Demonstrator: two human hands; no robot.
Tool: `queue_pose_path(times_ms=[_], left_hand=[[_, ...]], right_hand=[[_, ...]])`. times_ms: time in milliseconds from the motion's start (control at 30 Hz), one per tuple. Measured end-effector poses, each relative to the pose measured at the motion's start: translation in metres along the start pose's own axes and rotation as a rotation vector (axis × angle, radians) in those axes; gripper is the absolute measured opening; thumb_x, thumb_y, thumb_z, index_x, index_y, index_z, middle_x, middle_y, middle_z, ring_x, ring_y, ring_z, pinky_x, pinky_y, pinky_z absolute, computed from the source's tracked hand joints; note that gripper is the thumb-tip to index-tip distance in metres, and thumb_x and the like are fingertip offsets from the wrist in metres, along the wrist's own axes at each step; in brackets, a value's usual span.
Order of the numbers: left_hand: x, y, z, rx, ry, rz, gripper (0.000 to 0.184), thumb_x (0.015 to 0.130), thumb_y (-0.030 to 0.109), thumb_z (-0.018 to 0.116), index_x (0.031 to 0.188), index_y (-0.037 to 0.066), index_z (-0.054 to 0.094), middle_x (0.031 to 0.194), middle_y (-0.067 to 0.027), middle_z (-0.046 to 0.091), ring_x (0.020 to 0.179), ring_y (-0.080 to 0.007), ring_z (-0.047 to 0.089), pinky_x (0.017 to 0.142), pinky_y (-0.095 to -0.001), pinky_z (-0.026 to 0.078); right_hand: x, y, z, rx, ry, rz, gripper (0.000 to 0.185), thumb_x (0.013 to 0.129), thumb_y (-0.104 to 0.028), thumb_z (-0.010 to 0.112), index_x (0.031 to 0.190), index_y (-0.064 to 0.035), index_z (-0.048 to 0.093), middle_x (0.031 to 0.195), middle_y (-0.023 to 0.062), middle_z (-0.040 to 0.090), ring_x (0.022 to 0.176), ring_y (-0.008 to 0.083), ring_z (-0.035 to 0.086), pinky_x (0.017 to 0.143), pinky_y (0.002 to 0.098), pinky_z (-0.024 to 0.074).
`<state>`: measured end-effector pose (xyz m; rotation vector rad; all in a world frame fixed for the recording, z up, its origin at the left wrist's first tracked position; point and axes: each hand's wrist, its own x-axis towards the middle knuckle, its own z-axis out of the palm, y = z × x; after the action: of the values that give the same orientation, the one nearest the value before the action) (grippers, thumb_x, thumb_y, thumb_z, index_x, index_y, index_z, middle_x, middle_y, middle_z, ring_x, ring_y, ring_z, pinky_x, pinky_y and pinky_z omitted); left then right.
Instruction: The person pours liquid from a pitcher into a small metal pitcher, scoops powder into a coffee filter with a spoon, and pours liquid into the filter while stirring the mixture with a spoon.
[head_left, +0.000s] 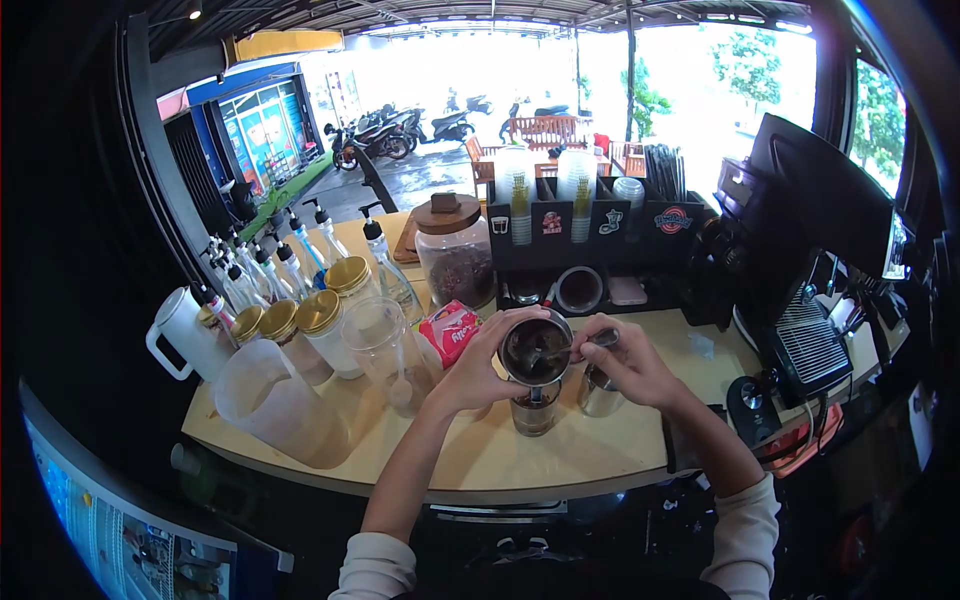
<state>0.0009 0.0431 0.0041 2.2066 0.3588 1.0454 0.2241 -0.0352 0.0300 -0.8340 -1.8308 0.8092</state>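
My left hand point(482, 372) is wrapped round the left side of a round metal cup point(536, 350) with dark contents, tilted so its opening faces me. In my right hand point(632, 365) is a spoon point(557, 354), its lower end inside the metal cup. Directly below the cup, a clear glass point(535, 412) with something brown in it stands on the wooden counter point(480, 455). Beside the glass, under my right hand, is a small metal jug point(598, 396). A red and pink packet point(450, 330) lies just left of my left hand.
Left are a clear container point(385, 350), gold-lidded jars point(318, 313), a large frosted pitcher point(262, 392), a white jug point(188, 335) and pump bottles point(385, 262). Behind stand a wooden-lidded jar point(452, 250) and a black cup rack point(600, 235). A monitor point(820, 200) is right.
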Motion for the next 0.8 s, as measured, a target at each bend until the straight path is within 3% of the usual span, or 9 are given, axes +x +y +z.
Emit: queue_pose_path(times_ms=[300, 367, 500, 567, 633, 700, 800], left_hand=[[0.000, 0.001, 0.001, 0.085, 0.022, 0.000, 0.083, 0.052, 0.004, 0.078, 0.130, 0.009, 0.048, 0.132, -0.0084, 0.050, 0.127, -0.0254, 0.046, 0.110, -0.0388, 0.033], [0.000, 0.001, 0.004, 0.088, 0.055, 0.009, 0.082, 0.051, 0.010, 0.078, 0.128, 0.013, 0.050, 0.127, -0.0066, 0.054, 0.121, -0.0271, 0.049, 0.108, -0.0390, 0.032], [-0.002, 0.003, 0.004, 0.145, 0.052, 0.007, 0.081, 0.052, 0.008, 0.079, 0.128, 0.009, 0.049, 0.130, -0.0072, 0.052, 0.122, -0.0251, 0.048, 0.107, -0.0380, 0.035], [-0.004, 0.007, 0.005, 0.216, 0.120, -0.067, 0.082, 0.052, 0.016, 0.081, 0.128, 0.014, 0.049, 0.126, -0.0055, 0.055, 0.123, -0.0267, 0.048, 0.111, -0.0442, 0.024], [-0.006, 0.007, 0.009, 0.262, 0.156, -0.056, 0.083, 0.053, 0.018, 0.082, 0.128, 0.015, 0.048, 0.127, -0.0059, 0.055, 0.123, -0.0266, 0.048, 0.111, -0.0466, 0.023], [-0.005, 0.008, 0.012, 0.306, 0.187, -0.041, 0.083, 0.053, 0.020, 0.083, 0.129, 0.015, 0.048, 0.127, -0.0063, 0.055, 0.124, -0.0265, 0.048, 0.111, -0.0489, 0.021], [-0.005, 0.007, 0.012, 0.341, 0.196, -0.035, 0.083, 0.054, 0.022, 0.084, 0.129, 0.015, 0.048, 0.127, -0.0068, 0.055, 0.123, -0.0267, 0.049, 0.111, -0.0509, 0.020]], right_hand=[[0.003, -0.008, 0.000, -0.079, -0.004, -0.048, 0.014, 0.095, -0.015, 0.053, 0.097, -0.0010, 0.055, 0.085, 0.0083, 0.060, 0.081, 0.0143, 0.058, 0.074, 0.0298, 0.0462], [0.003, -0.011, 0.002, -0.120, -0.025, -0.059, 0.014, 0.094, -0.014, 0.053, 0.097, -0.0011, 0.055, 0.084, 0.0083, 0.060, 0.080, 0.0151, 0.058, 0.074, 0.0299, 0.0463], [0.001, -0.011, 0.000, -0.152, 0.003, -0.081, 0.011, 0.091, -0.010, 0.057, 0.097, -0.0008, 0.056, 0.085, 0.0087, 0.062, 0.077, 0.0176, 0.060, 0.072, 0.0318, 0.0473], [0.002, -0.015, 0.004, -0.207, 0.061, -0.161, 0.012, 0.089, -0.008, 0.059, 0.098, -0.0009, 0.057, 0.086, 0.0097, 0.062, 0.078, 0.0201, 0.061, 0.072, 0.0330, 0.0480], [0.001, -0.016, 0.008, -0.257, 0.114, -0.240, 0.013, 0.087, -0.006, 0.062, 0.099, -0.0010, 0.057, 0.088, 0.0107, 0.063, 0.078, 0.0226, 0.062, 0.071, 0.0343, 0.0487], [-0.003, -0.016, 0.011, -0.442, 0.025, -0.245, 0.018, 0.084, -0.004, 0.065, 0.100, -0.0021, 0.059, 0.090, 0.0125, 0.063, 0.079, 0.0279, 0.063, 0.070, 0.0367, 0.0495], [-0.007, -0.016, 0.014, -0.451, -0.041, -0.287, 0.017, 0.084, -0.002, 0.065, 0.101, -0.0038, 0.062, 0.088, 0.0130, 0.064, 0.077, 0.0254, 0.064, 0.067, 0.0328, 0.0517]])
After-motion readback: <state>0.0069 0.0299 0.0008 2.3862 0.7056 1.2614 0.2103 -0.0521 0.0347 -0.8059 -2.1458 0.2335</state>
